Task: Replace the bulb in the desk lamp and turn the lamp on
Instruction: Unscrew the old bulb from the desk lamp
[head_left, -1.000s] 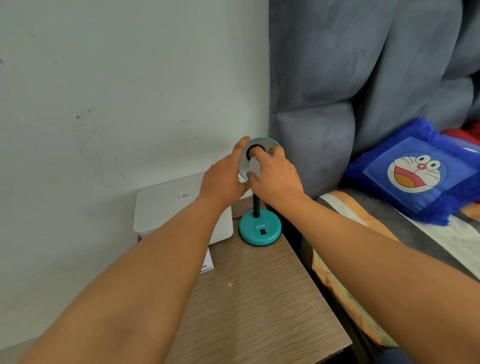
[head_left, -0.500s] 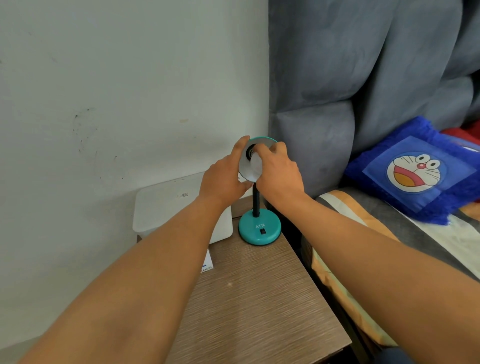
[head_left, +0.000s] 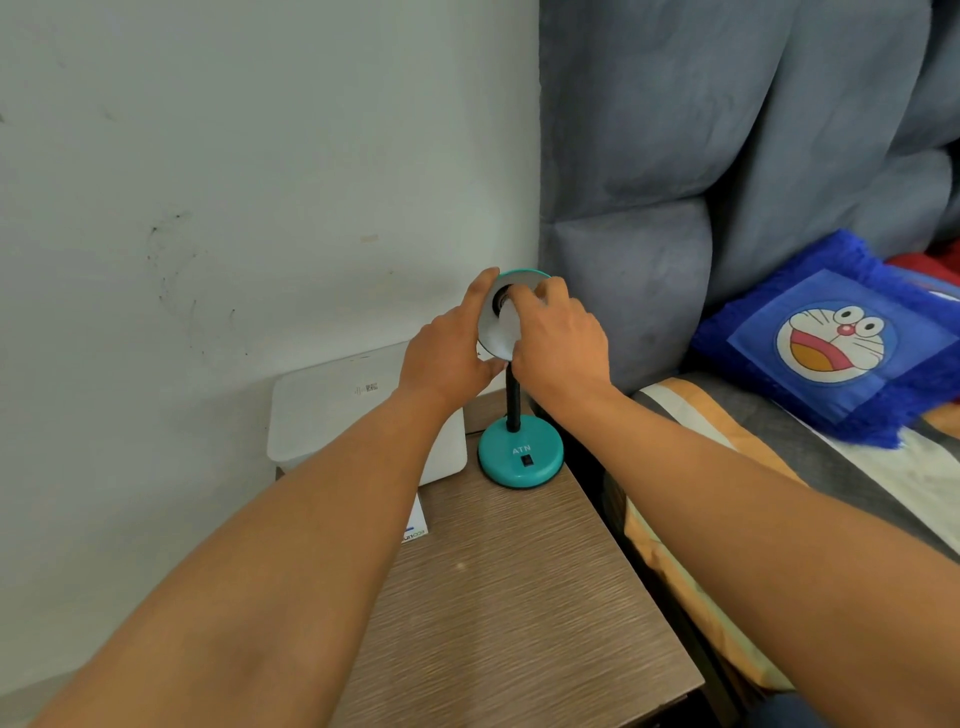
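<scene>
A small teal desk lamp stands at the back of the wooden bedside table, with a round base (head_left: 519, 457), a black neck and a shade (head_left: 493, 332) tilted toward me, silvery inside. My left hand (head_left: 447, 353) grips the shade's left rim, thumb under it. My right hand (head_left: 558, 343) reaches into the shade, fingers closed around a white bulb (head_left: 511, 322) at the dark socket. Most of the bulb is hidden by my fingers.
A white box (head_left: 332, 410) sits left of the lamp against the wall, with a small white card (head_left: 415, 525) in front of it. The table (head_left: 519, 597) meets a bed with a grey padded headboard (head_left: 649, 208) and a blue cartoon cushion (head_left: 831, 338) on the right.
My right hand has shifted slightly up and into the shade, and the white bulb now sits closer to the socket. The left hand keeps its hold on the shade.
</scene>
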